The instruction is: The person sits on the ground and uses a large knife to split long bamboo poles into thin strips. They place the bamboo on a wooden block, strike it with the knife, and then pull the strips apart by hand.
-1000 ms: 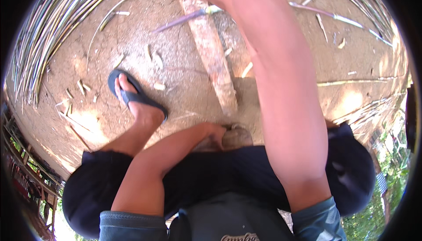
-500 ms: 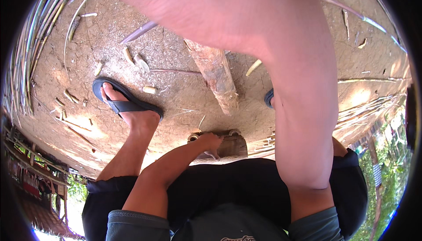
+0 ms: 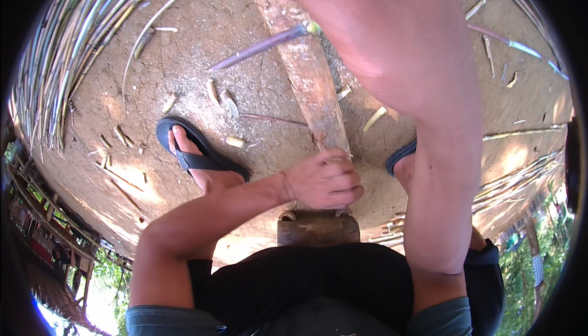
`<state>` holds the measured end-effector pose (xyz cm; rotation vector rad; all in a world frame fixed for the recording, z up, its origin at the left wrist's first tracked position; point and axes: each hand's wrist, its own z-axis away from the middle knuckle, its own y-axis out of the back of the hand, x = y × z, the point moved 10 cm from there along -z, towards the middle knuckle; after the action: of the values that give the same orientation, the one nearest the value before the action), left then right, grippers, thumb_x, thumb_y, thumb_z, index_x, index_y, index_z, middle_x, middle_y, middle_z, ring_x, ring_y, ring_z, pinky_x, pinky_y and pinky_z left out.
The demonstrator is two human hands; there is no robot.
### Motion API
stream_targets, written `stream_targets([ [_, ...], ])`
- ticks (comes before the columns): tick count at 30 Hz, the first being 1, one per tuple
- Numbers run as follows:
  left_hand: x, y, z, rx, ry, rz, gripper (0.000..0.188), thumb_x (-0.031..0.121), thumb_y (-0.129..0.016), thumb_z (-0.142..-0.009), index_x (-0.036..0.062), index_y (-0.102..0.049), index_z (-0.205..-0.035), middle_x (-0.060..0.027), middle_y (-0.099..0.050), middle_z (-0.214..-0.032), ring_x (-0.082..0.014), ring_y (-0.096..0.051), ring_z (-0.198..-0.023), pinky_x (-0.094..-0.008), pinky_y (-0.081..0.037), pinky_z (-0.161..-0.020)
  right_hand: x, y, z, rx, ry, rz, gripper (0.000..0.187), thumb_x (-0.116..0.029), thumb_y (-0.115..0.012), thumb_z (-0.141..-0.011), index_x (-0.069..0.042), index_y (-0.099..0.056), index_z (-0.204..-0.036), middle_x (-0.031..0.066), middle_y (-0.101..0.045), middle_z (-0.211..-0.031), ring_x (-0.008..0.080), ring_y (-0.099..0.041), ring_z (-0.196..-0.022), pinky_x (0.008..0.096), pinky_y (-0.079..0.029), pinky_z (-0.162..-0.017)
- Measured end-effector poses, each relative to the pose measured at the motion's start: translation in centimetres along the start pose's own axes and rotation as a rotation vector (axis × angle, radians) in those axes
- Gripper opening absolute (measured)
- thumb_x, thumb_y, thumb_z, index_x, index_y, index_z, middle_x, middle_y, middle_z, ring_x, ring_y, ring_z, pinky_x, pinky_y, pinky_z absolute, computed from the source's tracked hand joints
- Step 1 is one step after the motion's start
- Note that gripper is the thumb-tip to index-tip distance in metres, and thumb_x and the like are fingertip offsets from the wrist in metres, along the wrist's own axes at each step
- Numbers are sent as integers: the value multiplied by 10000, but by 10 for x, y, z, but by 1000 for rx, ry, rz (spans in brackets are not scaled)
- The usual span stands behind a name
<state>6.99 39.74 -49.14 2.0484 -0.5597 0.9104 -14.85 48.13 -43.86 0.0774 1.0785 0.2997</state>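
Clenched left hand [image 3: 324, 180], contents hidden, has shifted off the wooden block [image 3: 318, 230] toward twelve o'clock, now free near the timber [image 3: 308, 79]; right hand [image 3: 361, 20]: fingers cropped, grip indeterminable.

Person's L hand [image 3: 324, 180], down at the dark wooden block [image 3: 318, 230] in both earlier views, is now up & fwd, fingers curled, overlapping the near end of the plank [image 3: 309, 79]; contact unclear. More of the block's top shows. R arm [image 3: 441, 152], approx. ½ s ago stretched L across most of the purple stalk [image 3: 260, 47], is now back to the R, so the stalk & its pale-green end show again. R sandal [image 3: 401, 154], hidden 1 s ago, partly shows.
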Motion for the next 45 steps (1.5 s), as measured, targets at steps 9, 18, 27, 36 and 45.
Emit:
stream_targets([
  [9,-153,152,2,-102,726,-750,377,295,-596,-812,3,-600,-1051,-179,-604,-832,-380,-617,-728,-466,-515,-720,-21,-15,53,141,286,412,343,-311,-618,-847,4,-630,-712,35,-543,-545,115,-471,-480,337,-358,-442],
  [18,-146,149,48,-179,1170,-554,344,340,-552,-884,37,-634,-1025,-227,-676,-974,-385,-655,-939,-481,-517,-853,16,-58,163,191,-219,96,340,-326,-641,-801,0,-634,-702,67,-605,-613,171,-553,-548,347,-441,-541],
  [27,-136,116,93,-80,1169,-506,364,288,-541,-893,31,-549,-1151,-232,-579,-1199,-403,-587,-1093,-485,-486,-927,77,-115,238,280,-403,-116,298,-293,-633,-805,-9,-631,-716,49,-580,-604,132,-520,-534,324,-395,-500],
  [36,-32,89,87,89,398,-799,349,205,-628,-778,56,-495,-1065,-143,-456,-1045,-311,-465,-992,-462,-400,-878,90,-142,210,376,-402,-321,243,-206,-614,-833,-38,-579,-661,-3,-528,-553,89,-461,-481,304,-345,-454],
  [45,-57,-14,77,487,1246,77,756,379,-741,-752,-28,-340,-1245,-224,-458,-1045,-438,-542,-940,-526,-439,-777,109,-106,213,461,-365,-368,276,-134,-564,-807,-13,-505,-566,-17,-444,-476,68,-414,-440,296,-310,-425],
])
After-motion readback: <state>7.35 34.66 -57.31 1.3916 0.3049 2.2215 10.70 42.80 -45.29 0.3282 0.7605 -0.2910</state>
